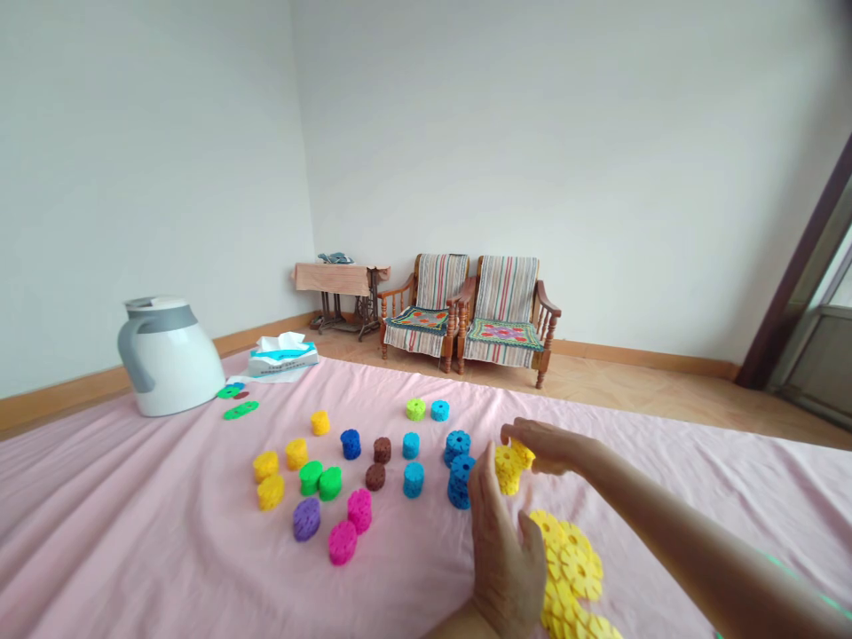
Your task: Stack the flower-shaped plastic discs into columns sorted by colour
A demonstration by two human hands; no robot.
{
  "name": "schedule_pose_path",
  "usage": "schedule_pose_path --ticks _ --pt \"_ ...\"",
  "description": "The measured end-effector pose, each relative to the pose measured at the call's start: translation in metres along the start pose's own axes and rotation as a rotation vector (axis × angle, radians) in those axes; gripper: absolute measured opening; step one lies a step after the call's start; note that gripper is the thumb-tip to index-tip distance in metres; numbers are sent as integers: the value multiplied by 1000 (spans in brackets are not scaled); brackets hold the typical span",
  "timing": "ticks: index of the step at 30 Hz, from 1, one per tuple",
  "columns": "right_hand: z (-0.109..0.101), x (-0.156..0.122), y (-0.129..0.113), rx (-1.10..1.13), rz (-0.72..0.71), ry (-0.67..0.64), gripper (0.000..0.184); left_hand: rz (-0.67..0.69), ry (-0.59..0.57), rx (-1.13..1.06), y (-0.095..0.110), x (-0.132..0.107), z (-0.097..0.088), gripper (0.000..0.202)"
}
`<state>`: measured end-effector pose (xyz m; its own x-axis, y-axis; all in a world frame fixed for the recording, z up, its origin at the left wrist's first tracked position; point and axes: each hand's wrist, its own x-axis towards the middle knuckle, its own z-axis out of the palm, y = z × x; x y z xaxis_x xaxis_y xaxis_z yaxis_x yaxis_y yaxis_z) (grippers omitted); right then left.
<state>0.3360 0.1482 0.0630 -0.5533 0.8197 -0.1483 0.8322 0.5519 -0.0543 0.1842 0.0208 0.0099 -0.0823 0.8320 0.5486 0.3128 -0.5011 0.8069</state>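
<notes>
My left hand [507,541] is upright with its fingers stretched out and its thumb apart, beside a stack of yellow flower-shaped plastic discs [507,472]. My right hand [547,444] curves over the far side of a second small yellow stack [524,454], its fingers bent around it; the thumb is mostly hidden. Loose yellow flower discs [573,564] lie in an overlapping heap between my left hand and right forearm. Just left of my left hand stand two taller blue disc stacks [461,484], one behind the other.
Short disc stacks in pink [343,542], purple [307,519], green [311,477], brown [375,477] and other colours stand on the pink sheet [219,568]. A white-grey jug [177,364], a tissue box [283,357] and loose green discs [240,410] are at left. Two wooden armchairs [502,306] stand beyond.
</notes>
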Motion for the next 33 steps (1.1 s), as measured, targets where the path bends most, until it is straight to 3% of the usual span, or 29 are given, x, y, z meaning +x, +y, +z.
schedule_pose_path --ticks 16,23,33 --pt "-8 4 -6 -29 33 -6 46 -23 -9 10 0 0 1 72" --pt "-14 -7 -7 76 92 11 69 -32 -6 -11 1 0 1 72" --pt "-24 -18 -10 88 82 64 54 -24 -21 -14 2 2 0 74"
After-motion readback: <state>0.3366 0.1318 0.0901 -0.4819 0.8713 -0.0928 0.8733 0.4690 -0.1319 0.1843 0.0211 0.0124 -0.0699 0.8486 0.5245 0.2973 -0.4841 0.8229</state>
